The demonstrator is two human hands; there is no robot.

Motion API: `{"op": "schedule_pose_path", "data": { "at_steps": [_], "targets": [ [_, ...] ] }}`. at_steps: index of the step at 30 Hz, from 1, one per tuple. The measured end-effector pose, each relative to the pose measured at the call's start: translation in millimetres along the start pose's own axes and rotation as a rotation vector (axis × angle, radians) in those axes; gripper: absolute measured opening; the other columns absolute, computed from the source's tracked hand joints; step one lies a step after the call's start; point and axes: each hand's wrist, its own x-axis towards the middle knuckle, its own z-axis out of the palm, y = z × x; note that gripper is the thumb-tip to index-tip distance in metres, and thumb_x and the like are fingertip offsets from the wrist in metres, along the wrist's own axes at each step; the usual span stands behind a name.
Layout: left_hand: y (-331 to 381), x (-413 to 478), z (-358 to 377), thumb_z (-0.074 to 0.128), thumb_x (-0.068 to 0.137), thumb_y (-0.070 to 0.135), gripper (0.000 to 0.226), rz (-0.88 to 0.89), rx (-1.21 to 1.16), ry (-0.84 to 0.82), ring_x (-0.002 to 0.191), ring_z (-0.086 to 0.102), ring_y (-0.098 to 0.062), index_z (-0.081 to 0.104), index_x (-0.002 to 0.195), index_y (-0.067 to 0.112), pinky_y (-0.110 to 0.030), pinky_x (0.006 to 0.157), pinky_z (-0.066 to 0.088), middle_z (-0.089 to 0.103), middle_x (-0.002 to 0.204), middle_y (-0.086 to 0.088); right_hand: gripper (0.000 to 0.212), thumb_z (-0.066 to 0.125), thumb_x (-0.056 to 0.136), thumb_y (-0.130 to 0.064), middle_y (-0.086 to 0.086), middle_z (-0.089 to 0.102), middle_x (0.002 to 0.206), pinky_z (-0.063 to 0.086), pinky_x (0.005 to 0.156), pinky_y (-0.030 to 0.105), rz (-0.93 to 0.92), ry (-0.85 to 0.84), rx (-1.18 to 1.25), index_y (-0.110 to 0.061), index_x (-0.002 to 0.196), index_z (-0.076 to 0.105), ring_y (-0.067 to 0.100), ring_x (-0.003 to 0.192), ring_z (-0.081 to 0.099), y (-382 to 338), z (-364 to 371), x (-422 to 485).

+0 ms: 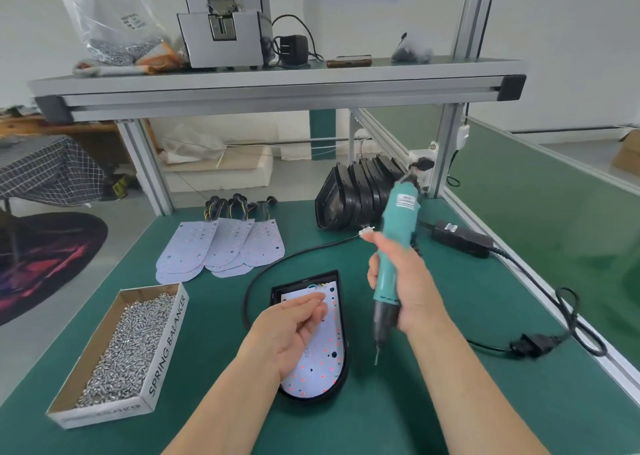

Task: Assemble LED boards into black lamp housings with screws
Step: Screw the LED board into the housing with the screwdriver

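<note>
Board (322, 368) seated in black housing (313, 398), near the front edge of the worktop (415, 406).
We note our right hand (408, 281) wrapped round the screwdriver (398, 219), bit down; left hand (287, 333) above the board, fingers loosely together.

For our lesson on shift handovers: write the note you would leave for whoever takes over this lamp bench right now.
Left hand: over the board in the front housing; it is blurred, so I cannot tell if it holds a screw.
Right hand: grips the screwdriver, bit down, right of the housing and not touching it.
Things: box of screws at left, spare boards fanned out behind, more housings stacked at back right.
Done: one board sits in the front housing.
Left: drive its screws (I cannot see any in yet), then do the other boards.
</note>
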Motion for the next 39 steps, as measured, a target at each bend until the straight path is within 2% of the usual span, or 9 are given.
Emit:
{"op": "schedule_pose_path", "data": {
  "at_steps": [1,3,7,10,12,16,22,34,39],
  "targets": [
    [1.2,-0.6,-1.3,0.055,0.093,-0.013,0.013,0.0,0.004,-0.015,0.063,0.072,-0.015,0.068,0.096,-0.011,-0.017,0.056,0.057,0.072,0.081,-0.017,0.032,0.081,0.078,-0.035,-0.003,0.059,0.064,0.042,0.051,0.023,-0.067,0.066,-0.151,-0.017,0.102,0.07,0.011,0.051,0.051,0.6,7.8,2.0],
    [3.2,-2.0,-2.9,0.055,0.094,-0.013,0.013,0.014,0.019,-0.029,0.063,0.073,-0.016,0.068,0.095,-0.011,-0.018,0.056,0.057,0.073,0.08,-0.017,0.025,0.081,0.076,-0.032,-0.012,0.064,0.073,0.045,0.062,0.02,-0.138,0.077,-0.214,-0.025,0.099,0.074,0.007,0.062,0.055,-1.7,19.6,4.5],
    [7.1,-4.6,-3.8,0.055,0.093,-0.014,0.011,0.041,0.006,-0.061,0.066,0.075,-0.024,0.066,0.088,-0.012,-0.021,0.058,0.059,0.073,0.075,-0.019,0.033,0.076,0.073,-0.022,-0.006,0.057,0.065,0.043,0.053,0.015,-0.053,-0.094,0.124,-0.009,0.102,0.07,0.009,0.058,0.045,-18.6,30.8,12.1],
    [10.6,-6.1,-4.5,0.057,0.091,-0.014,0.013,0.043,0.029,-0.088,0.067,0.075,-0.023,0.068,0.086,-0.011,-0.02,0.058,0.059,0.073,0.077,-0.02,0.01,0.078,0.081,-0.016,0.0,0.062,0.068,0.046,0.053,0.019,-0.064,-0.004,0.204,-0.012,0.084,0.07,0.011,0.056,0.051,-25.0,35.1,15.6],
    [11.7,-5.8,-5.4,0.058,0.09,-0.014,0.011,0.053,0.048,-0.089,0.067,0.074,-0.021,0.068,0.09,-0.012,-0.02,0.06,0.059,0.073,0.078,-0.019,0.016,0.074,0.088,-0.019,-0.002,0.061,0.064,0.046,0.054,0.023,-0.141,0.061,0.16,-0.02,0.074,0.068,0.011,0.051,0.051,-25.3,36.4,16.7],
    [10.7,-5.7,-6.8,0.057,0.09,-0.015,0.012,0.042,0.036,-0.092,0.066,0.074,-0.019,0.068,0.094,-0.011,-0.019,0.06,0.058,0.073,0.077,-0.018,0.026,0.075,0.087,-0.026,-0.003,0.054,0.052,0.046,0.056,0.029,-0.282,0.228,0.113,-0.015,0.085,0.051,0.014,0.045,0.048,-22.1,46.0,15.7],
    [10.8,-11.7,-10.5,0.056,0.09,-0.016,0.019,0.005,-0.023,-0.119,0.067,0.074,-0.022,0.069,0.082,-0.005,-0.02,0.058,0.059,0.072,0.081,-0.022,0.026,0.073,0.089,-0.022,-0.002,0.052,0.05,0.043,0.051,0.026,-0.356,0.44,0.163,-0.017,0.084,0.049,0.016,0.045,0.046,-20.9,54.6,11.7],
    [11.7,-19.6,-4.8,0.057,0.089,-0.016,0.016,0.037,-0.03,-0.14,0.068,0.074,-0.022,0.069,0.084,-0.007,-0.02,0.059,0.058,0.072,0.082,-0.022,0.023,0.072,0.088,-0.02,-0.003,0.053,0.051,0.045,0.053,0.025,-0.365,0.473,0.163,-0.018,0.084,0.05,0.015,0.046,0.048,-20.5,61.3,5.4],
    [4.6,-23.5,-5.6,0.058,0.088,-0.017,0.023,0.178,-0.002,-0.112,0.074,0.074,-0.024,0.071,0.079,-0.001,-0.021,0.066,0.059,0.072,0.087,-0.02,0.022,0.071,0.089,-0.02,-0.003,0.054,0.052,0.045,0.053,0.026,-0.365,0.508,0.151,-0.018,0.084,0.05,0.015,0.046,0.049,-16.9,64.0,2.9]
  ]
}}
